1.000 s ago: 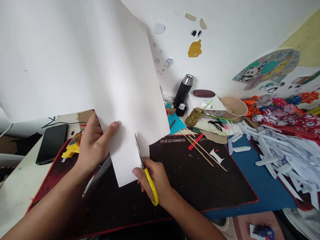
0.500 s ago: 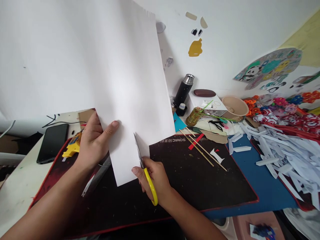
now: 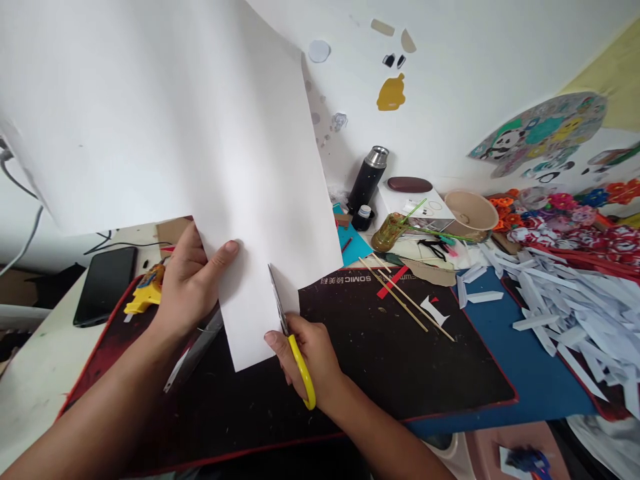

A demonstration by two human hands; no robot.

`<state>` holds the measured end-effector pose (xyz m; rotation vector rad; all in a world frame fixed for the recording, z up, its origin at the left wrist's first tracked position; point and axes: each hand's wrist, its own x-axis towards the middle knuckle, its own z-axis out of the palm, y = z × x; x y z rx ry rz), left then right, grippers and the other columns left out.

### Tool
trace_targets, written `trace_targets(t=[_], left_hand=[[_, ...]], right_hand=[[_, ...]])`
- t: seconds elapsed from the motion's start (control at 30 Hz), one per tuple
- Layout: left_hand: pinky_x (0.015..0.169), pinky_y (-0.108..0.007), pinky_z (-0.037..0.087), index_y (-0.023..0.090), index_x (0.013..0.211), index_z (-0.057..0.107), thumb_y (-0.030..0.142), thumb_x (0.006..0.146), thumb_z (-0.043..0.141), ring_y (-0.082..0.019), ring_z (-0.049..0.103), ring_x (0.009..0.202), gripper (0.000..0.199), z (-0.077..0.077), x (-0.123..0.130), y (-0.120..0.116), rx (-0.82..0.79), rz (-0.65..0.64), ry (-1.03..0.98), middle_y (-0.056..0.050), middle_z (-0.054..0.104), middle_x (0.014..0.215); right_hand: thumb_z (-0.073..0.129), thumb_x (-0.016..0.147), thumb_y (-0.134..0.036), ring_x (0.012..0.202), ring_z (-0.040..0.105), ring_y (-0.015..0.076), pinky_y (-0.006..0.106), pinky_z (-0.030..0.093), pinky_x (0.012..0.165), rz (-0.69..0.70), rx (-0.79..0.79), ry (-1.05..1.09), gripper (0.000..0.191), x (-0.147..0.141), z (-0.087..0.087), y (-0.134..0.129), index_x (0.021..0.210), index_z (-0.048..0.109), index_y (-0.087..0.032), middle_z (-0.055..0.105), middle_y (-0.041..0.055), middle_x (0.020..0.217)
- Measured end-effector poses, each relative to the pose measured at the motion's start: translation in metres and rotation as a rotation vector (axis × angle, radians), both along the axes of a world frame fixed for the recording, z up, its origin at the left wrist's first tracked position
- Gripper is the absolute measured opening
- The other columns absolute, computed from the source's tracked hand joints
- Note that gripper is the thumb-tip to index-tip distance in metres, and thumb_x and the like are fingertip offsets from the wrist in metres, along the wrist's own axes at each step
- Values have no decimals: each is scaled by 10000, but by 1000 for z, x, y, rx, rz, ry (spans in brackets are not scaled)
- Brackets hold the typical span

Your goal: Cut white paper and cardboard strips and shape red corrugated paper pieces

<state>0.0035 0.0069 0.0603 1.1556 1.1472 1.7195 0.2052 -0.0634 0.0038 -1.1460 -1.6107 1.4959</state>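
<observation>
A large white sheet of paper [image 3: 150, 120] fills the upper left of the head view, with a narrower strip of it reaching down to the mat. My left hand [image 3: 193, 283] pinches the left edge of that strip, thumb on the near face and fingers behind. Yellow-handled scissors [image 3: 301, 370] are in my right hand [image 3: 317, 357], their blades lying along the lower part of the strip and pointing up and away. The blades look nearly closed on the paper. Part of the right fingers is hidden behind the paper and handle.
Under my hands lies a black mat [image 3: 380, 360]. To the left are a phone [image 3: 106, 287] and a yellow tool [image 3: 145, 293]. A black thermos [image 3: 369, 179], a glass jar [image 3: 387, 233], wooden sticks [image 3: 405, 303] and a pile of folded paper strips [image 3: 575, 313] stand or lie rightward.
The upper part of the paper has swung slightly left and curled, baring more of the wall and the blue sheet behind it. Both hands and the scissors have hardly moved.
</observation>
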Motion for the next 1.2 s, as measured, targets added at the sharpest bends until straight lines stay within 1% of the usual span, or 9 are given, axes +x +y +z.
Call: trace_targets(t=[0.13, 0.3, 0.43, 0.6, 0.77, 0.9, 1.0, 1.2], left_hand=[[650, -183, 623, 232, 1172, 761, 321, 830, 913, -146, 725, 812, 384, 0, -1, 2, -16, 0, -14, -49, 798, 1087], [652, -198, 627, 229, 1174, 757, 308, 856, 893, -153, 732, 815, 354, -2, -3, 2, -35, -14, 0, -62, 798, 1125], [651, -210, 626, 227, 1182, 752, 304, 869, 879, -159, 729, 813, 347, -3, -4, 2, -29, -13, 22, -76, 792, 1151], [651, -201, 612, 238, 1184, 746, 317, 877, 872, -158, 718, 817, 340, -4, -3, 1, -58, -10, 34, -64, 788, 1095], [662, -201, 595, 235, 1205, 735, 328, 879, 867, -161, 707, 844, 363, -4, -1, 1, -71, 9, 50, -60, 786, 1086], [662, -209, 594, 229, 1210, 734, 319, 890, 854, -170, 709, 845, 354, -4, -2, 0, -67, 8, 66, -67, 784, 1092], [675, -205, 601, 230, 1201, 740, 323, 883, 863, -171, 711, 861, 354, -4, -2, 1, -62, 7, 58, -61, 782, 1092], [634, -207, 608, 227, 1197, 738, 317, 877, 868, -166, 718, 813, 357, -3, -2, 1, -56, -7, 34, -68, 785, 1096]], right_hand=[[608, 1006, -651, 411, 464, 111, 234, 313, 446, -3, 3, -2, 510, 0, 3, 0, 741, 437, -250, 479, -60, 482], [613, 991, -679, 412, 460, 115, 239, 295, 434, -14, 4, -27, 543, 0, 2, 0, 720, 401, -259, 441, -63, 472], [589, 991, -709, 424, 465, 119, 237, 301, 427, -14, -4, -48, 549, 0, 1, 0, 727, 414, -260, 438, -60, 479], [590, 998, -680, 418, 445, 114, 238, 285, 424, -28, 11, -40, 536, 0, 3, 0, 721, 408, -260, 418, -64, 474], [607, 1008, -620, 424, 433, 113, 243, 289, 439, -38, 29, -16, 497, 0, 2, 0, 721, 441, -250, 419, -63, 486], [624, 1000, -616, 451, 424, 111, 244, 296, 452, -53, 37, -12, 506, -1, 0, 0, 710, 436, -247, 416, -62, 504], [636, 995, -616, 469, 412, 108, 244, 308, 464, -60, 46, 0, 503, -1, -2, 0, 710, 461, -240, 412, -63, 519], [657, 981, -594, 495, 487, 124, 233, 356, 471, -61, 34, -8, 452, -1, 1, 1, 738, 540, -231, 482, -47, 535]])
